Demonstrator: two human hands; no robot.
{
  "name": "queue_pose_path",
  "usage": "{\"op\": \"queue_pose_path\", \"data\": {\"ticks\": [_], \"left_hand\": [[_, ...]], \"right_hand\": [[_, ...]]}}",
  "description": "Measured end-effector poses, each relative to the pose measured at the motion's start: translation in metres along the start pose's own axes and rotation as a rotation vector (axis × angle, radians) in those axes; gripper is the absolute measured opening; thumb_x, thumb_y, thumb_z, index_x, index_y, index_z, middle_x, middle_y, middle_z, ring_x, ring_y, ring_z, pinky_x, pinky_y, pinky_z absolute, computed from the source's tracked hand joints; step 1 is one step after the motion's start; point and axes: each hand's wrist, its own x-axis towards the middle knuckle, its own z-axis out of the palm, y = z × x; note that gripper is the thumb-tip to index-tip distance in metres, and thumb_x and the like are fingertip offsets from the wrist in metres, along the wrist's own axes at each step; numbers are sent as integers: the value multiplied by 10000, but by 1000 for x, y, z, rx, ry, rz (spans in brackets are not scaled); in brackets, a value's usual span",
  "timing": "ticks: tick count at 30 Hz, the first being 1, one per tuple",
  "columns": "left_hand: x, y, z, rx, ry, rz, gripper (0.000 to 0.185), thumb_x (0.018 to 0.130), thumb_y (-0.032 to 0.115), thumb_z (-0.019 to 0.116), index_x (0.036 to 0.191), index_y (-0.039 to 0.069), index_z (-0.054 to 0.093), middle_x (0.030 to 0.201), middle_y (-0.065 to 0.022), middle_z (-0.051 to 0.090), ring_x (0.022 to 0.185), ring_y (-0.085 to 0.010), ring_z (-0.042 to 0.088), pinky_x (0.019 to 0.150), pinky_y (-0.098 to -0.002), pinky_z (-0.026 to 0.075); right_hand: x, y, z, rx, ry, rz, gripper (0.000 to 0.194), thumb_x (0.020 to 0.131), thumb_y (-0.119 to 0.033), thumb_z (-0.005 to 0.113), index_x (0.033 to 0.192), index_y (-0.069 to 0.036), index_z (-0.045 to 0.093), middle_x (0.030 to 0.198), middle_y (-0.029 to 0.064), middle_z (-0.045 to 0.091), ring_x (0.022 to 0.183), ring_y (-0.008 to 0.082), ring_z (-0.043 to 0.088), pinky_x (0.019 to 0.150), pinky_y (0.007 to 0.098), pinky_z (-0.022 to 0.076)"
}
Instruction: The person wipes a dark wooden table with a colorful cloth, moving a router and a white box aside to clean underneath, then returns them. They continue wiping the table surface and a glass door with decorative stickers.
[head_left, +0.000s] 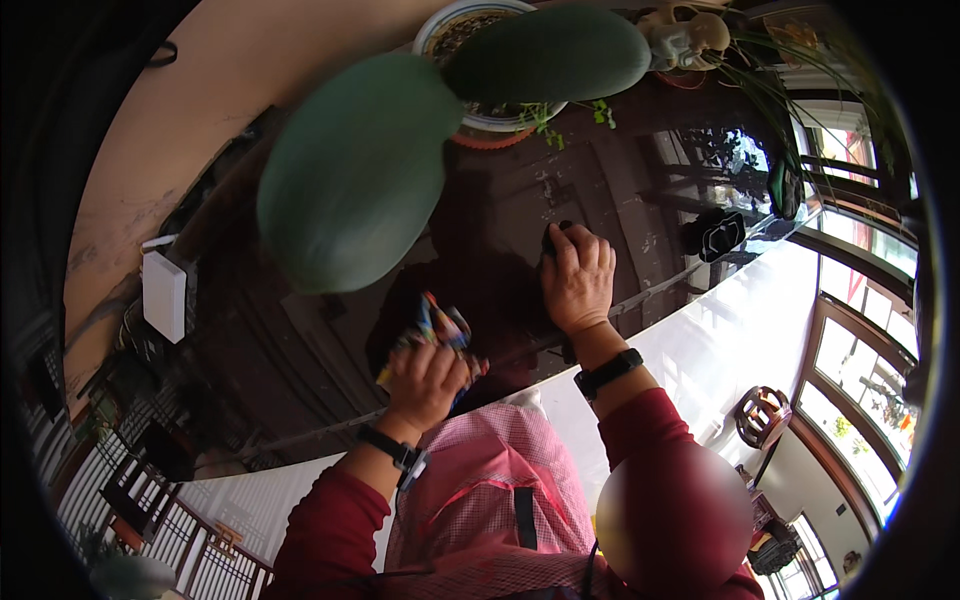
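Observation:
My left hand (427, 375) presses a bunched multicoloured cloth (442, 326) onto a glossy dark tabletop (465, 217) near its front edge. The cloth and fingers are slightly blurred. Farther in and to the right, my right hand (581, 277) is closed around a small black object (548, 241). Most of that object is hidden by the fingers, so its kind cannot be told. Both wrists carry dark bands, and the sleeves are dark red. A pink checked apron (495, 480) covers my front.
Two broad green cactus pads (360, 172) overhang the table from a white pot (499, 127) at the back. A seated figurine (686, 41) stands beside it. A white box-shaped device (163, 296) is at the left, a black object (721, 236) at the right. A wooden stool (762, 417) stands behind.

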Motion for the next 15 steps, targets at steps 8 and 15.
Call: {"op": "queue_pose_path", "data": {"ticks": [8,15], "left_hand": [[160,-136,6,5,68,-77,110,894,222,605,949,127,619,1127,-90,607,985,-320,620,850,-486,486],[193,-99,3,315,56,-151,188,854,175,678,1015,134,591,1150,-59,595,1136,-321,551,898,-481,461]], "right_hand": [[-2,2,0,69,-16,22,504,724,-121,724,1213,-111,607,1152,81,554,1023,308,538,899,435,437],[-2,1,0,75,20,22,496,722,-124,725,1205,-109,619,1138,72,554,1011,288,550,866,411,449]]}}
